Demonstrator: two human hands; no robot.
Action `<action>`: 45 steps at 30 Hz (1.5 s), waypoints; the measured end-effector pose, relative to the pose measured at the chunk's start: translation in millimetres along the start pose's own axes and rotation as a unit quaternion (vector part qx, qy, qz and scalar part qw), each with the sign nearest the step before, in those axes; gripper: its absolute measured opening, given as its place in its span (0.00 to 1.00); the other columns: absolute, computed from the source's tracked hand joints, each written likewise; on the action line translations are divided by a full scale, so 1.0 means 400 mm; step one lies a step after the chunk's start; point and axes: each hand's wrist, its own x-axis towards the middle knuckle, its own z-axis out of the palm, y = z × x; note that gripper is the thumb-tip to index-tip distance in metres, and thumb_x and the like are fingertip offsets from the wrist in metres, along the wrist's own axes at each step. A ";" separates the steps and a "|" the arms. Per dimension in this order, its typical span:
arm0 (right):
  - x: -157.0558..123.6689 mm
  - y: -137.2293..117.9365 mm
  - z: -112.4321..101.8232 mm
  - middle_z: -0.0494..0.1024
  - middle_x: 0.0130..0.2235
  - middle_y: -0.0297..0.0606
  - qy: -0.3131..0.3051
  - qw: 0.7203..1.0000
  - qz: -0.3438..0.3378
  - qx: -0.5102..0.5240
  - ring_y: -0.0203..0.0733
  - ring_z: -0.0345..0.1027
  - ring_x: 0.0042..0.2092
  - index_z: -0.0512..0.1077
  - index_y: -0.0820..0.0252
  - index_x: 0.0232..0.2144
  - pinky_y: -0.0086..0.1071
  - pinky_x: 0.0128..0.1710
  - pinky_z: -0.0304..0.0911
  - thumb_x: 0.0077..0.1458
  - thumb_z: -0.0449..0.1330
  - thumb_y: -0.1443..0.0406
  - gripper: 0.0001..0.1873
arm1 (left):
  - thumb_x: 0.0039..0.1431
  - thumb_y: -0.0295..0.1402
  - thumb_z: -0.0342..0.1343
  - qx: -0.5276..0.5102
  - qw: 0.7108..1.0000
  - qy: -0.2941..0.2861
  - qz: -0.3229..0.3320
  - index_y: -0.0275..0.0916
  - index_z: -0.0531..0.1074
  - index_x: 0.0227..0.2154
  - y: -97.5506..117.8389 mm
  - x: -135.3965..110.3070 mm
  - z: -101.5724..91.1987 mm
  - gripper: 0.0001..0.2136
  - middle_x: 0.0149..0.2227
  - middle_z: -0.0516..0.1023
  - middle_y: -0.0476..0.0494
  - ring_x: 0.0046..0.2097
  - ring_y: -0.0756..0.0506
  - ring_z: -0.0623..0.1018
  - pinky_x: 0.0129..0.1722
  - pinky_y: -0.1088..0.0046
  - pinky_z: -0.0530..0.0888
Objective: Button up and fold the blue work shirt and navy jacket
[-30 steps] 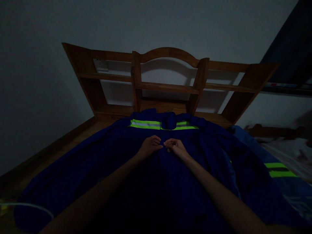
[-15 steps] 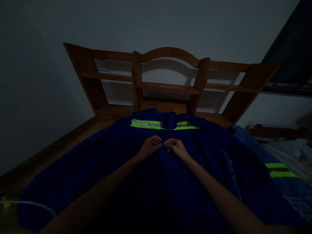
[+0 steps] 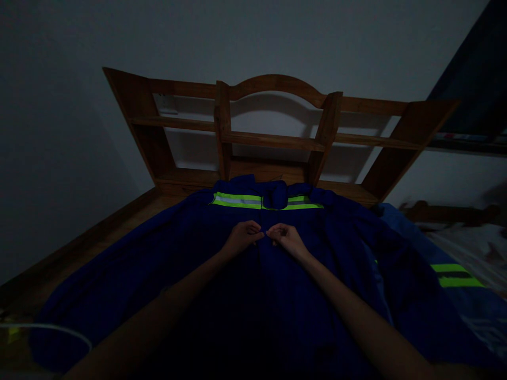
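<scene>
Hands barely shifted this past second: my left hand (image 3: 242, 237) and right hand (image 3: 285, 238), both curled, pinch the front of the blue work jacket (image 3: 190, 248) spread below the wooden headboard (image 3: 273, 140).

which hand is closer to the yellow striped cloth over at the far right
Right. The right hand lies mid blue jacket, on the side toward the striped cloth; the left hand sits beside it, farther off.

Jacket (image 3: 198, 253) hem is cut off at the bottom edge. Anything pinched between the fingertips (image 3: 259, 236) is lost in darkness.
</scene>
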 end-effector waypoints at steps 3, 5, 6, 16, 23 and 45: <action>0.000 0.005 0.003 0.70 0.22 0.31 0.002 1.000 -0.010 -0.008 0.31 0.63 0.21 0.71 0.63 0.28 0.24 0.21 0.57 0.41 0.66 0.55 0.18 | 0.45 0.36 0.62 0.019 1.000 -0.005 -0.006 0.35 0.72 0.30 -0.004 0.001 0.000 0.11 0.27 0.75 0.46 0.27 0.49 0.74 0.24 0.77 0.71; 0.001 0.011 0.005 0.71 0.22 0.31 0.002 1.000 -0.020 -0.018 0.32 0.64 0.21 0.70 0.63 0.28 0.25 0.21 0.57 0.41 0.66 0.54 0.18 | 0.45 0.36 0.62 0.036 0.999 -0.003 -0.006 0.35 0.73 0.29 -0.005 0.002 0.000 0.11 0.27 0.75 0.46 0.27 0.49 0.74 0.24 0.78 0.70; 0.001 0.014 0.005 0.71 0.23 0.32 0.004 0.999 -0.022 -0.025 0.32 0.64 0.21 0.70 0.62 0.28 0.25 0.21 0.57 0.42 0.66 0.53 0.19 | 0.44 0.36 0.62 0.042 0.999 -0.001 -0.004 0.35 0.73 0.29 -0.005 0.002 0.000 0.10 0.26 0.75 0.46 0.27 0.49 0.74 0.24 0.78 0.70; 0.007 0.028 0.001 0.71 0.21 0.32 0.019 0.997 -0.036 -0.064 0.33 0.65 0.20 0.70 0.61 0.27 0.25 0.22 0.58 0.49 0.59 0.49 0.19 | 0.44 0.36 0.61 0.015 1.000 -0.004 -0.020 0.35 0.73 0.28 0.008 0.000 0.005 0.10 0.24 0.74 0.49 0.25 0.51 0.72 0.24 0.78 0.68; 0.009 0.031 -0.002 0.71 0.21 0.33 0.014 0.997 -0.032 -0.070 0.34 0.66 0.21 0.69 0.61 0.25 0.26 0.22 0.59 0.51 0.57 0.51 0.18 | 0.43 0.35 0.62 -0.037 0.998 -0.005 -0.049 0.35 0.73 0.26 0.021 0.002 0.004 0.09 0.23 0.74 0.50 0.24 0.51 0.72 0.25 0.77 0.68; 0.006 0.034 -0.002 0.72 0.22 0.32 -0.014 0.998 -0.037 -0.056 0.34 0.66 0.22 0.70 0.61 0.30 0.26 0.23 0.60 0.49 0.61 0.54 0.15 | 0.49 0.44 0.58 -0.021 0.999 -0.023 -0.027 0.34 0.73 0.28 0.020 0.003 -0.001 0.15 0.24 0.73 0.49 0.24 0.52 0.71 0.26 0.77 0.68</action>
